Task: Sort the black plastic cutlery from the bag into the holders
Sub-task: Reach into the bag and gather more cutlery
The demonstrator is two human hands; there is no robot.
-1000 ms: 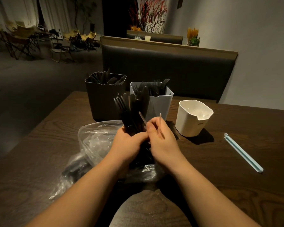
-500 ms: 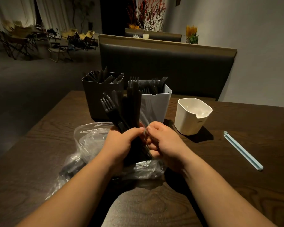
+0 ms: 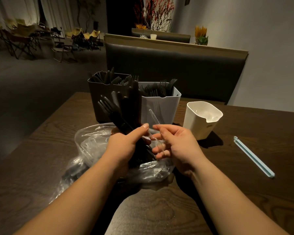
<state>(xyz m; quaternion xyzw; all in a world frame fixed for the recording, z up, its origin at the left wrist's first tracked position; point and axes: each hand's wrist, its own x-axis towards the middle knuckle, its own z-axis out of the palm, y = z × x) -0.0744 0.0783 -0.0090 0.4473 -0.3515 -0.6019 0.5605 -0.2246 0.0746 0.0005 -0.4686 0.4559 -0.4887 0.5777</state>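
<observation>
Above the clear bag, near centre: black cutlery bundle, likely light, stiff, slick; left hand clenched its handles, judged the best hold. Right hand pinched a clear utensil beside it.

This looks like a dimly lit café or restaurant dining room. A dark wood-grain bench faces a padded booth seat. Dried red branches and orange flowers decorate the far divider. Folding chairs cluster far left, and cutlery holders stand on the bench.
</observation>
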